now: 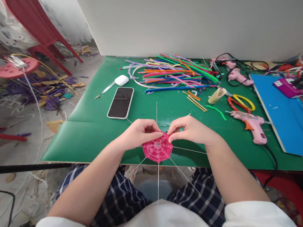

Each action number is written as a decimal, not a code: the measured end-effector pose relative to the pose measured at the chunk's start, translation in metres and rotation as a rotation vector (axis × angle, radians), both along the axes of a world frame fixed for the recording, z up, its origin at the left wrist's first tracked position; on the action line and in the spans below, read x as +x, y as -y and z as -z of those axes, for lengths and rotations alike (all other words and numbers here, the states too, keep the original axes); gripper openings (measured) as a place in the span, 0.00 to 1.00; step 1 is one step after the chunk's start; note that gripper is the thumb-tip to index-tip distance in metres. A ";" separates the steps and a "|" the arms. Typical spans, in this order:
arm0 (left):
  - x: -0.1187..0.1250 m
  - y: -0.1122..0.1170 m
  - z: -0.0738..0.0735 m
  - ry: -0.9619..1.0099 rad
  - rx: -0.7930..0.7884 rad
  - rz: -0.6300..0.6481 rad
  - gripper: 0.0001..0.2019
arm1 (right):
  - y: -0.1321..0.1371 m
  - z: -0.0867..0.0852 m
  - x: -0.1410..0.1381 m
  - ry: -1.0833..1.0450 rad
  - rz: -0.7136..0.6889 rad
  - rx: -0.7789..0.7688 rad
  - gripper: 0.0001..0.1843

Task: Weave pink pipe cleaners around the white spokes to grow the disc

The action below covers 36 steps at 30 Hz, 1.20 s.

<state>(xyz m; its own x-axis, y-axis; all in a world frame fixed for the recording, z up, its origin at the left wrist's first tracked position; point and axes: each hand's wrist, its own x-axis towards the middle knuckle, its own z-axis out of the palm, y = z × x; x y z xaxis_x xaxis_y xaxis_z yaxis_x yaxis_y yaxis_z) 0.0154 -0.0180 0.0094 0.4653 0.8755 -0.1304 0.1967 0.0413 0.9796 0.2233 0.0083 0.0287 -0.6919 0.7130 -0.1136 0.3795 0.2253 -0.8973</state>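
A pink woven octagon point(157, 149) on thin wire spokes hangs over the near edge of the green table mat point(87, 129). My left hand point(138, 132) is closed on its upper left edge. My right hand point(188, 129) pinches its upper right edge with fingers together. Thin wires stick out from the disc upward, to the right and down toward my lap.
A black phone point(121, 102) and a white earbud case point(121, 80) lie at left. A heap of coloured pipe cleaners point(175, 73) fills the back. A pink glue gun point(252, 123), red and yellow pliers point(240, 103) and a blue board point(290, 117) sit at right.
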 end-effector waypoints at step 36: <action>-0.007 -0.001 -0.007 -0.096 -0.046 0.099 0.14 | 0.004 0.004 -0.007 -0.061 0.179 0.073 0.11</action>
<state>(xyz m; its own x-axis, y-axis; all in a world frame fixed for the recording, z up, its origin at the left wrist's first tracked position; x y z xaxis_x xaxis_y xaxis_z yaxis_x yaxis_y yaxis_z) 0.0084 -0.0169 0.0160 0.5326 0.8180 -0.2174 0.2945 0.0617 0.9537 0.2161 0.0047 0.0251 -0.5570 0.8303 -0.0189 0.3653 0.2245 -0.9034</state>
